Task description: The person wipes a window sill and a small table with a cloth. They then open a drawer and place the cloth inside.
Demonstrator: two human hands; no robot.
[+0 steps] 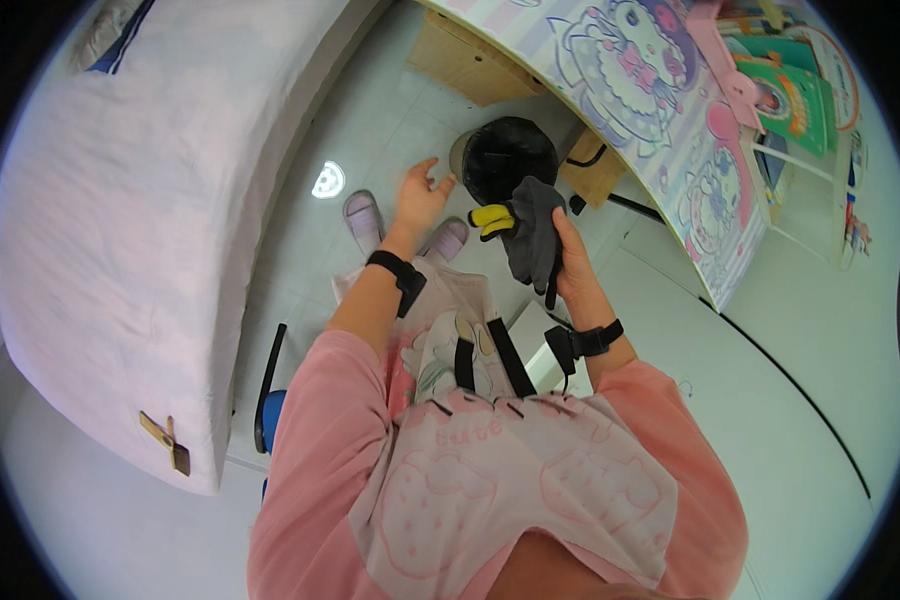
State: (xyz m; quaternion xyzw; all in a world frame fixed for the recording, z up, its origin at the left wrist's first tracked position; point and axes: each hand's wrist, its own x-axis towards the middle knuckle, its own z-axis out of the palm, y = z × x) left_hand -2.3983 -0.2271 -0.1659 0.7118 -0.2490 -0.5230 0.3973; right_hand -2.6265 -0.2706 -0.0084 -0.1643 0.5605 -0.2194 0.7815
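Note:
My right hand (570, 259) grips a crumpled dark grey cloth item (534, 229), and its folds keep me from telling exactly what it is. Two yellow, finger-like parts (492, 220) with black edges stick out from its left side. My left hand (422, 196) is empty and slightly blurred, fingers apart, to the left of the cloth. Just beyond both hands, a waste bin lined with a black plastic bag (510, 157) stands on the floor. Each wrist wears a black strap with a small device.
Lilac slippers (364, 214) are on my feet on the tiled floor (379, 120). To the left lies a bed with a pale pink sheet (142, 225), a small brown object (166, 444) on it. A cartoon-covered desk (690, 247) with a shelf of books (791, 105) borders the right.

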